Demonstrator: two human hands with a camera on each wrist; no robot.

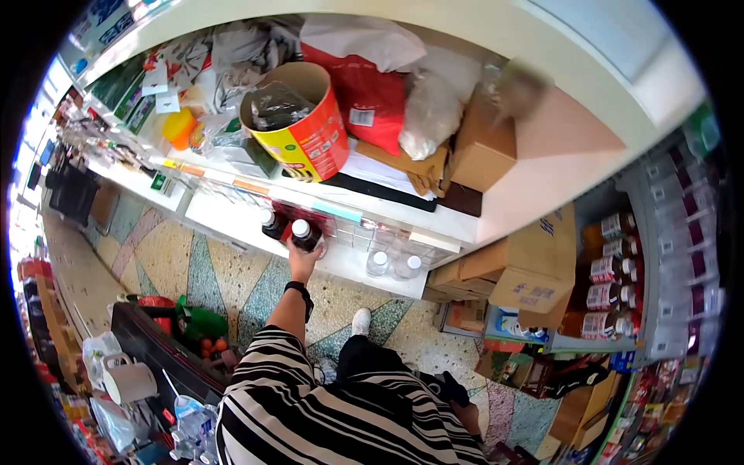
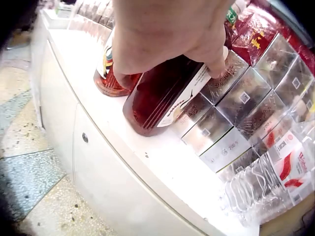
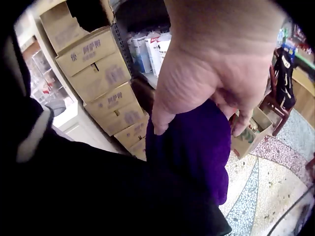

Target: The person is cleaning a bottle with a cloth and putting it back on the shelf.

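Observation:
My left hand (image 1: 302,262) grips a dark red bottle with a white cap (image 1: 305,237) at the front of a white shelf. The left wrist view shows its tilted body and a white label, the fingers around the upper part. Close beside it stands a similar bottle (image 1: 271,224), partly covered by the hand in the left wrist view. Stacked silver boxes (image 2: 246,101) wrapped in clear film sit behind the held bottle. Low at my side, my right hand (image 3: 211,78) holds a bunched purple cloth (image 3: 194,142) between thumb and fingers.
Clear water bottles (image 1: 378,263) stand farther right on the white shelf (image 1: 345,267). Above is a cluttered shelf with an orange-and-yellow tub (image 1: 310,143). Cardboard boxes (image 1: 535,271) are stacked at the right. A dark-sided bin (image 1: 155,345) stands at the left on the patterned floor.

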